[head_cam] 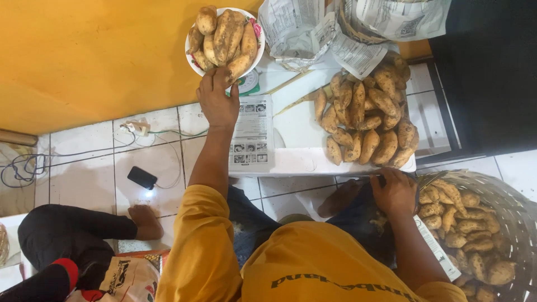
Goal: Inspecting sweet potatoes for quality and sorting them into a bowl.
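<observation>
My left hand [217, 99] reaches forward to a white plate [191, 57] heaped with several sweet potatoes [224, 38], its fingers at the plate's near rim. The plate stands on a small scale with a green dial [248, 83]. My right hand [395, 193] lies low on my knee, next to the rim of a woven basket [506, 193] filled with sweet potatoes [464, 229]. Its fingers are curled, and I cannot make out whether they hold anything.
A pile of sweet potatoes [366, 120] lies on a low white table [296, 134] with newspaper sheets [251, 131]. Crumpled newspaper [347, 28] sits behind it. A phone [141, 177] with cables lies on the tiled floor. Another person's legs [78, 229] are at lower left, below a yellow wall [84, 50].
</observation>
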